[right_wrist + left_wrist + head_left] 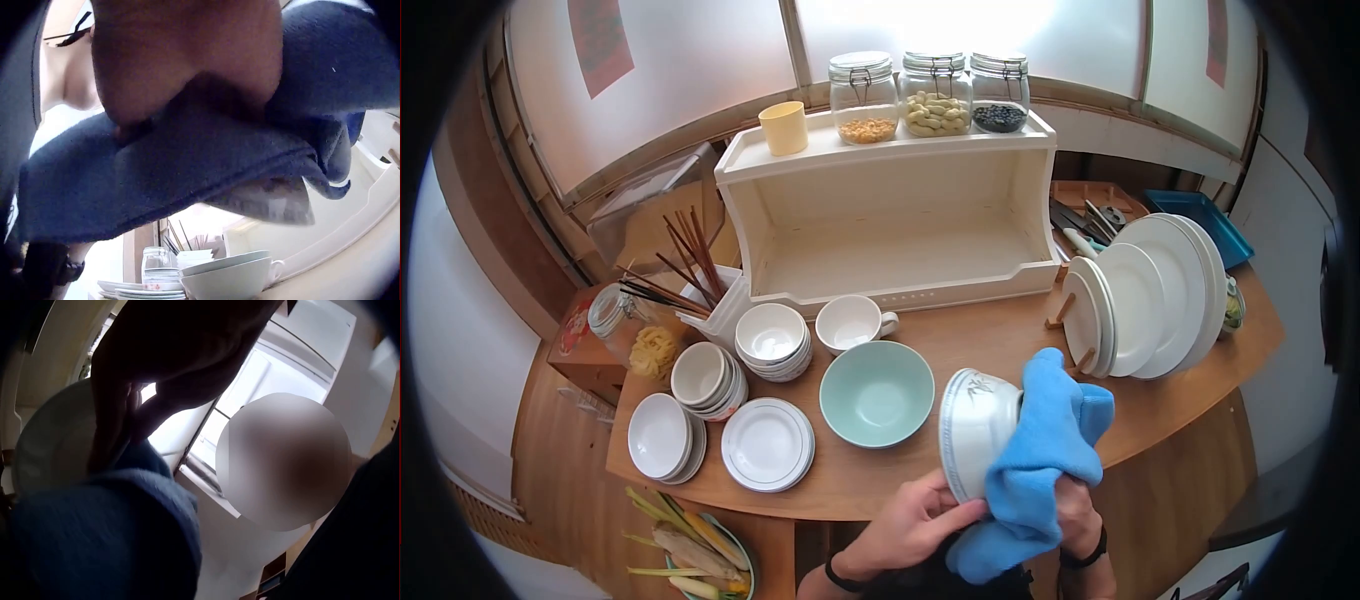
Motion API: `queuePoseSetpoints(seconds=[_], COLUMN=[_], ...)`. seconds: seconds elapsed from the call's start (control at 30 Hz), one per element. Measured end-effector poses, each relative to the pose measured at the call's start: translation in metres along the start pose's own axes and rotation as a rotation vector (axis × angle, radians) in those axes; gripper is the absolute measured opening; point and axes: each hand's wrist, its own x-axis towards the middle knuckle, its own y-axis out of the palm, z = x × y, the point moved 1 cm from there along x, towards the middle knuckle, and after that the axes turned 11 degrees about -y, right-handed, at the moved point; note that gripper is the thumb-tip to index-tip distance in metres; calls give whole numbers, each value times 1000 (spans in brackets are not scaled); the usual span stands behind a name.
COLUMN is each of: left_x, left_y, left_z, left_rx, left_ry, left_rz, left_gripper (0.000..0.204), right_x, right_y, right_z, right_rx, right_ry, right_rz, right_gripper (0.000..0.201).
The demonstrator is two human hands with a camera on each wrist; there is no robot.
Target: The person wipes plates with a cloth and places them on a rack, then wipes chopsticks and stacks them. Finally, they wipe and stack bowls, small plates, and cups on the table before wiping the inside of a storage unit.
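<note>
A white bowl with a patterned outside (978, 430) is held tilted on its side above the front edge of the table. My left hand (908, 520) pinches its lower rim between thumb and fingers. My right hand (1078, 515) grips a blue cloth (1050, 440) that covers the bowl's right side. In the left wrist view, the dark left hand (169, 362) is at the pale bowl (56, 440), beside the cloth (106, 531). The right wrist view has the right hand (187, 56) over the cloth (187, 169), its fingertips hidden, with part of the bowl (269, 200) below.
A green bowl (877, 394), a white cup (849, 323), stacked bowls (771, 335) and small plates (767, 445) stand left of the held bowl. Large plates (1170, 290) stand upright in a rack at right. Behind is a white shelf (890, 290) with jars (936, 95) on top.
</note>
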Motion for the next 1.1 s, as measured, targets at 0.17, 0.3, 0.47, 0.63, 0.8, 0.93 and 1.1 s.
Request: queuePoseSetpoints(seconds=[0.17,0.3,0.47,0.63,0.8,0.93,1.1], left_x=[-7,-18,-30,-25,-14,-7,-6], left_y=[7,-5,-33,-51,-51,-39,-39], left_z=[-9,-16,-12,6,1,1,27], left_rx=[667,700,503,255,335,394,-217], left_ry=[69,62,114,191,105,99,84], left_rz=[-163,-96,-45,-46,-79,-259,190], left_gripper=[26,23,20,20,29,53,84], right_x=[34,46,43,44,34,12,3], right_y=[-12,-12,0,5,-1,-18,-46], right_z=[-9,-47,-59,-48,-49,-58,-59], right_rx=[103,423,799,942,969,996,882], right_ry=[101,163,476,439,332,281,119], right_rz=[167,2,-277,-168,-42,-31,118], right_gripper=[52,77,68,61,53,48,19])
